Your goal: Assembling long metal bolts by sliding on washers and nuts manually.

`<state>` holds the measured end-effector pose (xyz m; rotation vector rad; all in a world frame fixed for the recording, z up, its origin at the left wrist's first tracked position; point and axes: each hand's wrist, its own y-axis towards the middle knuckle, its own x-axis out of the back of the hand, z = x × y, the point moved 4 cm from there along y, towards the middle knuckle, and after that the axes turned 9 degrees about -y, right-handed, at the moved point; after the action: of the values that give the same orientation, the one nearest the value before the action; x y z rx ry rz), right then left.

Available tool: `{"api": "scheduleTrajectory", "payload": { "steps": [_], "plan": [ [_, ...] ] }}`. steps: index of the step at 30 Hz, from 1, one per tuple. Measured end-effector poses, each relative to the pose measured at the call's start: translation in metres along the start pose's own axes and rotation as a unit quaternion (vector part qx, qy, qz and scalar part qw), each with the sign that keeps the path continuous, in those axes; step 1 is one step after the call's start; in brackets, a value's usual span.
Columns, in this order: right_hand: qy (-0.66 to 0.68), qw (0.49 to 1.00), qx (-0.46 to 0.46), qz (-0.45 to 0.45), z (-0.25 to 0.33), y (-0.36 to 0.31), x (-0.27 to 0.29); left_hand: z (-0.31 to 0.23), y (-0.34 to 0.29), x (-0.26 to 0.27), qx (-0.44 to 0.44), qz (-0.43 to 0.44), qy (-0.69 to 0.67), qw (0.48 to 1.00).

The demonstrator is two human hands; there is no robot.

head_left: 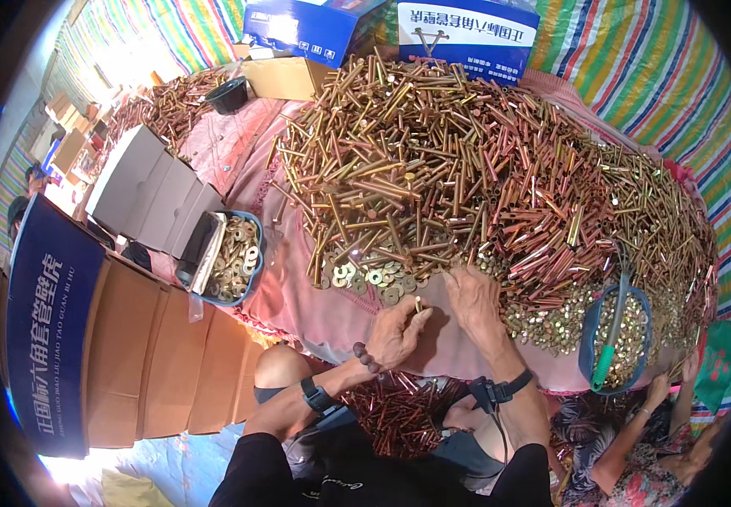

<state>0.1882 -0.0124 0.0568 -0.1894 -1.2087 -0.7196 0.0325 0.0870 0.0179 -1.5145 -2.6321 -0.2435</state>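
Observation:
My left hand (395, 332) is closed on a short yellowish bolt (419, 308), whose end sticks up between thumb and forefinger. Just to its right, my right hand (475, 306) reaches forward with fingers stretched out, their tips at the near edge of the pile; nothing shows in it. Loose washers (392, 289) lie ahead of the hands. Behind them rises a big heap of brassy and reddish long bolts and sleeves (433, 177). Small nuts (543, 325) are spread to the right of my right hand.
At left stand a blue tub of washers (243, 262), an open grey-white box (147, 190) and large cartons (163, 355). A blue basket of nuts (588, 351) holds a green-handled tool (605, 362). Blue boxes (467, 38) stand behind. Another person's arm (632, 435) shows at lower right.

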Motion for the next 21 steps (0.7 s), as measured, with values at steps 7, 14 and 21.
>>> {"api": "scheduleTrajectory", "payload": {
  "steps": [7, 14, 21],
  "plan": [
    [0.037, 0.991, 0.010, -0.129, -0.017, -0.005, -0.008, -0.006, -0.001, -0.003, -0.018, -0.006, -0.036, 0.999],
    [0.527, 0.822, -0.191, 0.105, -0.001, -0.017, 0.018, -0.004, -0.001, -0.002, -0.072, -0.011, 0.039, 0.997],
    [0.550, 0.794, -0.194, 0.170, 0.019, -0.033, 0.008, -0.003, 0.000, -0.011, -0.071, 0.003, 0.002, 0.997]
  ]
}}
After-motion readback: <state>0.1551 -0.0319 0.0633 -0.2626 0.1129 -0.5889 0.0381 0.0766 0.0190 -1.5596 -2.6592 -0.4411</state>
